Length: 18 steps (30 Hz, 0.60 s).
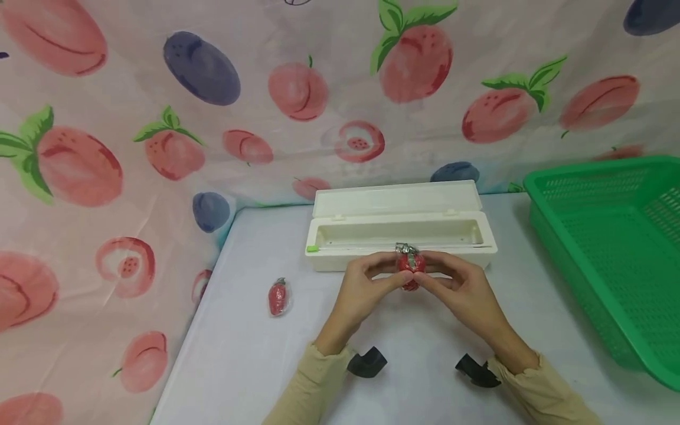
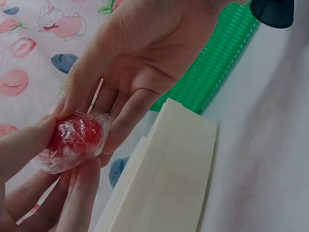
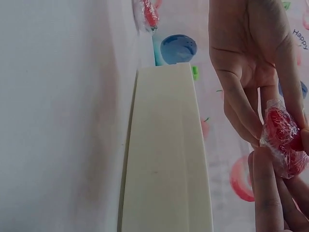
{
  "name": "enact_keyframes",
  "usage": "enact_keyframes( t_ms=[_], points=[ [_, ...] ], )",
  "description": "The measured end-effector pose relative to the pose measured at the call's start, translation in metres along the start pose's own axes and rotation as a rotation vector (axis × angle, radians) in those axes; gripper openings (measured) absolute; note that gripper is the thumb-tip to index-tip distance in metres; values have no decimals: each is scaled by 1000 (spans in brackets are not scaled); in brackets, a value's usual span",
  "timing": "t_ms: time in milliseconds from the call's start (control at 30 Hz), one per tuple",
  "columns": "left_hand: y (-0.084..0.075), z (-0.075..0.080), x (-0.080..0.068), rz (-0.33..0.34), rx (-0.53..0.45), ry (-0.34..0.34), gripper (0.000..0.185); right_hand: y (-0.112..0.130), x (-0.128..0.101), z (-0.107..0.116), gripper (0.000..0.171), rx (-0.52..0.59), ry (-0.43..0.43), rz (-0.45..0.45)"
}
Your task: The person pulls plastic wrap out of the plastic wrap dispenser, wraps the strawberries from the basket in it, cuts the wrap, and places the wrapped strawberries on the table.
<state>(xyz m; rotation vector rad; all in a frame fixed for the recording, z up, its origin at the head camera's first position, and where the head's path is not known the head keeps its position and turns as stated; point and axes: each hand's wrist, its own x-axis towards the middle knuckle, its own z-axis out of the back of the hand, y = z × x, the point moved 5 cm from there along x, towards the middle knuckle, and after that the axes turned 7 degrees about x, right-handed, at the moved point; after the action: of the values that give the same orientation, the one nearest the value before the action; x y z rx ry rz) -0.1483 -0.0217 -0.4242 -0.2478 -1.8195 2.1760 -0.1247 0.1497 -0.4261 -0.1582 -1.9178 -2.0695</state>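
In the head view, my left hand (image 1: pixel 361 292) and right hand (image 1: pixel 466 292) meet over the front of a white box. Between their thumbs and fingers they pinch a red strawberry (image 1: pixel 410 268) in clear plastic film. Both wrist views show the crinkled film close around the strawberry (image 2: pixel 77 137), with fingertips of both hands on it. Another film-wrapped strawberry (image 1: pixel 277 297) lies on the table to the left. Behind the hands stands the long white box (image 1: pixel 340 260), its lid (image 1: pixel 395 200) raised; a small green piece (image 1: pixel 312 249) sits at its front left corner.
A green plastic basket (image 1: pixel 574 265) stands at the right of the white table (image 1: pixel 234 354). Fruit-print cloth (image 1: pixel 319 141) hangs behind and to the left. Black curved pieces (image 1: pixel 368 362) show beside both wrists.
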Motion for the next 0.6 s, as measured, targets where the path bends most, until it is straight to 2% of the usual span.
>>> enact_keyframes(
  t_ms=[133, 400, 600],
  points=[
    [3, 3, -4, 21, 28, 2, 36, -3, -2, -3, 40, 1, 26, -21],
    [4, 10, -10, 26, 61, 18, 37, -4, -6, 1, 42, -71, 87, -35],
    [8, 28, -17, 59, 127, -13, 37, -2, -8, 5, 39, -92, 94, -7]
  ],
)
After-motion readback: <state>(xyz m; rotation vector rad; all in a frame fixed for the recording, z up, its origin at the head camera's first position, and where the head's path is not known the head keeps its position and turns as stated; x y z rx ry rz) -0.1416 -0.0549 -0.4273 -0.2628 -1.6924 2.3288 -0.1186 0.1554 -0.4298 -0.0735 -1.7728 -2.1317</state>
